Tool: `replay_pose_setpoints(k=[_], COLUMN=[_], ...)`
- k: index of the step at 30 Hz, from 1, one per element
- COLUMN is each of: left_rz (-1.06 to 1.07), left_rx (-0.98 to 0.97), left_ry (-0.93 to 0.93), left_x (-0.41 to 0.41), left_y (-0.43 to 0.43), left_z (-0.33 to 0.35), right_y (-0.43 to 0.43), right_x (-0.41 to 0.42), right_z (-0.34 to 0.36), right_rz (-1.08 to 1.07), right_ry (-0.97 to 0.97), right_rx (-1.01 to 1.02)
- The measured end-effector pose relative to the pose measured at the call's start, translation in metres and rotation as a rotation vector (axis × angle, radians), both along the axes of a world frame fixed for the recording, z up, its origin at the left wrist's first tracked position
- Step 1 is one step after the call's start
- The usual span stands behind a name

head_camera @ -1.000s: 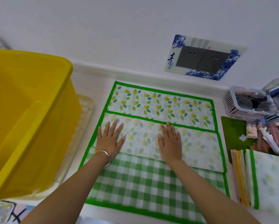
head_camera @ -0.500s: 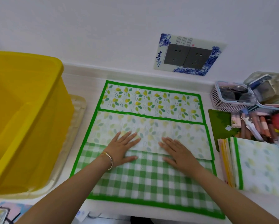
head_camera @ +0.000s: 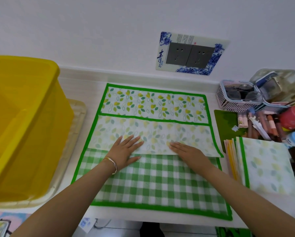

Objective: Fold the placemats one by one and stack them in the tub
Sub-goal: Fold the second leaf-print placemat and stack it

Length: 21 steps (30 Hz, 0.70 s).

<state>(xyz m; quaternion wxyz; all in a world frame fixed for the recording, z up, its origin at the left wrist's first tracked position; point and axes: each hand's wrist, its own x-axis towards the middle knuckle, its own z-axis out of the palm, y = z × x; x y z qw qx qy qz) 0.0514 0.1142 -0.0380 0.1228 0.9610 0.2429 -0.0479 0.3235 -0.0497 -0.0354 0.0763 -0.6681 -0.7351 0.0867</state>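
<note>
A leaf-print placemat [head_camera: 153, 106] with green edging lies flat on the white counter, its near half folded back so the pale underside [head_camera: 160, 132] faces up. Under it lies a green checked placemat [head_camera: 160, 183]. My left hand [head_camera: 124, 152] presses flat on the fold's near edge, fingers spread, a bracelet on the wrist. My right hand [head_camera: 187, 151] presses flat on the same edge further right. A yellow tub [head_camera: 27, 127] stands at the left; I see nothing inside it. A pile of folded placemats [head_camera: 263, 163] lies at the right.
The tub sits on a cream tray [head_camera: 74, 134]. At the right are a white basket with glasses [head_camera: 237, 98], a clear box [head_camera: 271, 84], and a clutter of pens and small items [head_camera: 266, 124]. A wall socket plate [head_camera: 191, 53] is behind. The counter's front edge is just below the checked mat.
Both hands slid toward me from the middle of the folded panel to its near edge. The view shifted right, so the tub sits further left.
</note>
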Motion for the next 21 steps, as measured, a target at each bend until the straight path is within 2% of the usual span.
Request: replay_pose_setpoints(k=[3, 6, 10, 13, 16, 19, 21], left_rz=[0.018, 0.042, 0.216, 0.228, 0.222, 0.245, 0.259], left_rx=[-0.067, -0.087, -0.25, -0.395, -0.553, -0.598, -0.606], left_ry=[-0.001, -0.096, -0.041, -0.054, -0.014, 0.096, 0.128], left_x=[0.003, 0.01, 0.016, 0.023, 0.029, 0.037, 0.042], left_y=[0.006, 0.014, 0.02, 0.032, 0.045, 0.057, 0.067], left_z=[0.005, 0.014, 0.043, 0.059, 0.077, 0.094, 0.103], right_y=[0.004, 0.013, 0.032, 0.043, 0.051, 0.063, 0.075], right_x=[0.003, 0.005, 0.013, 0.022, 0.029, 0.04, 0.048], right_z=[0.01, 0.031, 0.051, 0.062, 0.085, 0.097, 0.101], right_rz=[-0.084, -0.218, -0.265, -0.214, -0.214, -0.152, -0.138], right_ry=[0.124, 0.3, 0.388, 0.496, 0.588, 0.611, 0.604], right_rx=[-0.126, -0.224, -0.387, -0.514, -0.74, -0.944, -0.956])
